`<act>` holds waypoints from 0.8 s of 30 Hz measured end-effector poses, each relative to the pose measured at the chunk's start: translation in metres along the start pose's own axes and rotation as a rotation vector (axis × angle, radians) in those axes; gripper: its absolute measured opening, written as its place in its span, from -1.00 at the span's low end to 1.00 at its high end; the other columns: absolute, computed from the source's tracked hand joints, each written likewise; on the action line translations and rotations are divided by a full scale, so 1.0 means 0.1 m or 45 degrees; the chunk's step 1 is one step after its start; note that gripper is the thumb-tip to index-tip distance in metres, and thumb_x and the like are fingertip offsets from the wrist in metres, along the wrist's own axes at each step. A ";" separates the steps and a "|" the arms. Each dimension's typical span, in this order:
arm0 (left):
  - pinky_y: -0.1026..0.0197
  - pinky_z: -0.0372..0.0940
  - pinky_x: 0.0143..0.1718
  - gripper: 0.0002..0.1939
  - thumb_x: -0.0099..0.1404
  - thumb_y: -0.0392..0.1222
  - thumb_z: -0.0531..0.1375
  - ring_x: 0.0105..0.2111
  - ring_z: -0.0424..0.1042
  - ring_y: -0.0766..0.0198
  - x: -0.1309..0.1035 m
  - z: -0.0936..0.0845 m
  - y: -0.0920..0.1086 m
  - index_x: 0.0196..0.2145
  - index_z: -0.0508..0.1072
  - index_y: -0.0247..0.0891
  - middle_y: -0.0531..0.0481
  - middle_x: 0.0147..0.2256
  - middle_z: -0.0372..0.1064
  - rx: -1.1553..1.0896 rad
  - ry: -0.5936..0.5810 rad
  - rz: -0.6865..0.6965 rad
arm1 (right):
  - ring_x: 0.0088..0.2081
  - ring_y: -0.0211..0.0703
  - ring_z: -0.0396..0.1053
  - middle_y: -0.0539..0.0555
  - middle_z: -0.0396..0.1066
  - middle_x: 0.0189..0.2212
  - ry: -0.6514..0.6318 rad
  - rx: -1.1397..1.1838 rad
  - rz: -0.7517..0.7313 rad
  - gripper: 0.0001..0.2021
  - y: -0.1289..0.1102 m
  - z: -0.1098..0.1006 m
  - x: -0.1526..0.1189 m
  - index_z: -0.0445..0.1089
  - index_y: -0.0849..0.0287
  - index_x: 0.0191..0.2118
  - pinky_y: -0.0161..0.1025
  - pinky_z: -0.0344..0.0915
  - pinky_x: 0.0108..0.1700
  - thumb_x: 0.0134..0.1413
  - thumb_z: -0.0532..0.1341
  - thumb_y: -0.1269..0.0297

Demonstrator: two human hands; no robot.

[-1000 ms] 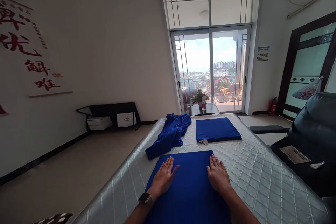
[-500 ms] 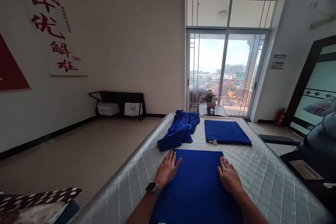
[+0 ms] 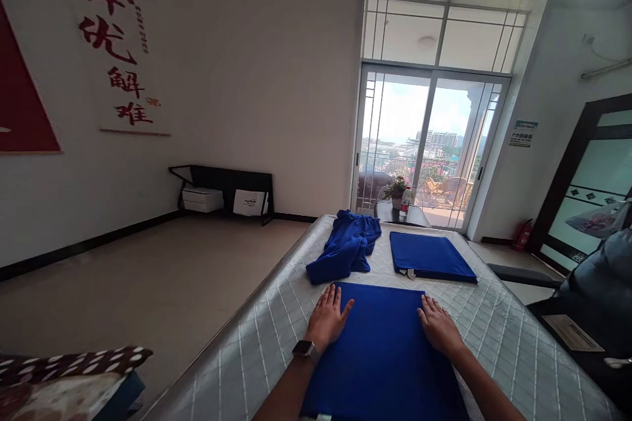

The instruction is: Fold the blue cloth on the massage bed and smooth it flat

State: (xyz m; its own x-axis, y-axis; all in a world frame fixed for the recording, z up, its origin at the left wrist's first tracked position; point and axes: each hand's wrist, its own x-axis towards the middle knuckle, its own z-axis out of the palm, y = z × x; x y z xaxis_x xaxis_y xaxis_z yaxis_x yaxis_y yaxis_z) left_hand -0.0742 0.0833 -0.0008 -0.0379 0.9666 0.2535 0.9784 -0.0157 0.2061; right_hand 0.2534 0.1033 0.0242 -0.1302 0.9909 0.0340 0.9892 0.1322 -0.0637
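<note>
A flat, folded blue cloth (image 3: 378,355) lies in front of me on the quilted silver-white mattress (image 3: 257,335). My left hand (image 3: 328,319), with a watch on the wrist, rests along its left edge near the far corner, fingers stretched out. On the opposite edge lies my right hand (image 3: 439,325), flat with the fingers straight. Neither hand grips anything. Beyond, to the right, sits a second folded blue cloth (image 3: 432,255) with a white tag at its near edge. A crumpled blue cloth (image 3: 348,247) is heaped at the far left.
Past the mattress stands a small table (image 3: 409,216) with a plant (image 3: 395,191) and a bottle (image 3: 405,202). A dark chair (image 3: 602,289) is at the right. Patterned fabric (image 3: 64,381) shows at the lower left. A black rack (image 3: 224,177) stands by the wall.
The camera view has shifted slightly, so the scene appears a little further right. Both hands stay flat at the edges of the near folded cloth.
</note>
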 end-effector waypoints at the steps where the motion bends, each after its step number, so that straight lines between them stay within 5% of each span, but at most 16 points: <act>1: -0.03 -0.04 0.33 -0.12 0.43 0.30 -0.32 0.36 -0.05 -0.01 0.01 0.01 -0.01 0.34 0.09 -0.52 -0.36 0.35 -0.04 -0.005 0.007 -0.001 | 0.41 -0.05 -0.25 0.10 -0.20 0.42 0.005 0.005 -0.006 -0.36 0.00 -0.01 0.04 -0.13 0.29 0.42 -0.05 -0.20 0.37 0.33 -0.25 0.08; 11: -0.03 0.00 0.33 -0.15 0.44 0.29 -0.28 0.35 -0.01 -0.01 0.03 0.12 -0.08 0.33 0.11 -0.51 -0.34 0.34 0.01 -0.007 0.056 0.047 | 0.41 -0.20 -0.23 0.09 -0.19 0.42 0.059 0.070 0.019 -0.37 0.02 0.20 0.24 -0.17 0.30 0.42 -0.13 -0.27 0.38 0.33 -0.30 0.12; 24: -0.03 -0.06 0.34 -0.19 0.45 0.27 -0.29 0.36 -0.05 0.07 0.06 0.11 -0.05 0.33 0.13 -0.43 -0.26 0.35 -0.01 0.039 0.014 0.055 | 0.41 -0.14 -0.22 0.18 -0.17 0.41 0.040 0.139 0.011 -0.38 0.04 0.15 0.23 -0.16 0.37 0.41 -0.10 -0.27 0.38 0.34 -0.25 0.17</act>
State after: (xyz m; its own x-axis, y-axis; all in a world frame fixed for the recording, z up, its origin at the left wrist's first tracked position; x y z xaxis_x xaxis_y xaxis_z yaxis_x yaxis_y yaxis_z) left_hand -0.0774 0.0916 -0.0108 0.0027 0.9623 0.2720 0.9850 -0.0496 0.1654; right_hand 0.2534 0.1274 0.0096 -0.1181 0.9909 0.0640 0.9768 0.1275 -0.1720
